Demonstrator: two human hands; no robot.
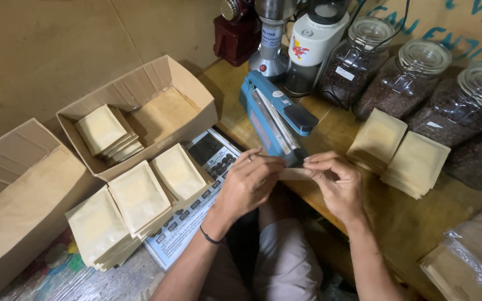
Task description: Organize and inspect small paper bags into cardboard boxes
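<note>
— what have your hands got right now?

— your left hand (pixel 247 184) and right hand (pixel 336 184) are both pinched shut on one small tan paper pouch (pixel 295 174), stretched flat between them. fingertips of each hand grip an end; the middle strip of it is all that shows.

— which way does it lie?

— its long axis runs left to right, hand to hand, crosswise to you. it sits right at the near end of the blue heat sealer (pixel 277 120), touching or just short of its jaw; i cannot tell which. the sealer's bar points away from you and to the left, so the pouch lies across it, not along it. the sealer is straight ahead of both hands, your left thumb a shade nearer.

— and around you?

— under your left wrist is a calculator (pixel 214 151) on a printed sheet (pixel 182 231), with three stacks of flat pouches (pixel 132 209) just left of it. beyond those, an open cardboard box (pixel 160 108) holds another stack, and a second box (pixel 15 200) sits far left. right of your right hand, two more pouch stacks (pixel 400 153) rest on the wooden table (pixel 403 223), with glass jars of coffee beans (pixel 405 83) and a grinder (pixel 313 42) behind.
</note>
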